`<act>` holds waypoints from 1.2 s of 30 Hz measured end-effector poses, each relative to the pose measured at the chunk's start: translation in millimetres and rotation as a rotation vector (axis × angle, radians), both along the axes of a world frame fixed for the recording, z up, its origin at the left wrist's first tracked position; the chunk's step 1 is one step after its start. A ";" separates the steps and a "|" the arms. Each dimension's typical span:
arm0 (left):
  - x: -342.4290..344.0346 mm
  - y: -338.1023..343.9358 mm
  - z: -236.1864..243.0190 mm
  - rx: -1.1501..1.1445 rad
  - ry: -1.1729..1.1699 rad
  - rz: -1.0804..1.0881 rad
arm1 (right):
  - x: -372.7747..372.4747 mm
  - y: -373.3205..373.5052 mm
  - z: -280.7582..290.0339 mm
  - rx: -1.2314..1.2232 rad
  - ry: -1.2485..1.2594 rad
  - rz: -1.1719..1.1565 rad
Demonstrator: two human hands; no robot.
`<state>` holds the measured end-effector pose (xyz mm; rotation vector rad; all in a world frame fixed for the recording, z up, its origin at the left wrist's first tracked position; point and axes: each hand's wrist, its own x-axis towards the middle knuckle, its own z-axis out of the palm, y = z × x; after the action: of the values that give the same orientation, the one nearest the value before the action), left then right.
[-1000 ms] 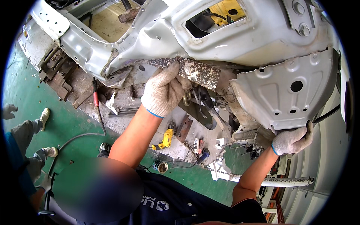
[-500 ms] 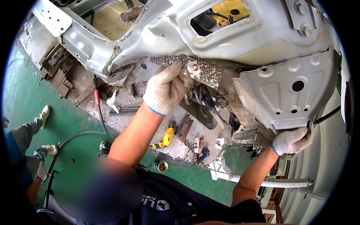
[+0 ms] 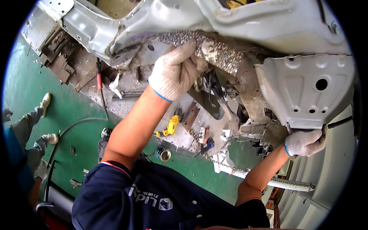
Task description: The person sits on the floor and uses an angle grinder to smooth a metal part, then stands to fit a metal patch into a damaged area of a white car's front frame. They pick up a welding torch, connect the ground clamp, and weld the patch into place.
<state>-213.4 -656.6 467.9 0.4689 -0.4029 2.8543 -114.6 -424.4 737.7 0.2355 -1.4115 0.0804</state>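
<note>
green floor (image 3: 76,103) lies below; left hand (image 3: 175,71) fingers pinch the speckled strip (image 3: 226,57) beside the car body (image 3: 153,23); right hand (image 3: 305,142) meets the grey panel (image 3: 303,86) underneath, grip unclear; both look stiff, best held by edges

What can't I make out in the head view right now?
In the head view:
- Speckled strip: partly covered by the left hand.
- Right hand: glove and panel edge hide how it meets the grey panel.
- Yellow part: cut off by the top edge.
- Can: contents too small.
</note>
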 end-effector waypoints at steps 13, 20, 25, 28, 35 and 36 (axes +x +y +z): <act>-3.9 1.9 1.5 0.120 0.094 -0.009 | -0.2 -3.6 1.1 -0.042 0.016 0.023; -4.7 -0.8 -1.6 0.079 0.087 -0.016 | 1.0 3.3 5.1 0.054 0.000 -0.053; -2.6 -2.9 7.5 0.016 0.122 0.014 | 0.1 18.1 11.0 0.116 0.045 0.012; -3.2 -4.2 8.5 -0.022 0.104 0.001 | -1.4 15.9 7.7 0.039 0.067 0.082; -5.1 -9.1 0.7 0.073 0.218 -0.091 | 3.3 39.8 19.1 0.138 -0.121 0.134; 4.2 -11.8 5.1 -0.086 0.035 -0.072 | 3.8 47.2 21.7 0.153 -0.122 0.134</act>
<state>-209.2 -668.4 473.0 0.4782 -0.2833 2.7765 -110.8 -377.2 759.4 0.4584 -1.5243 0.0988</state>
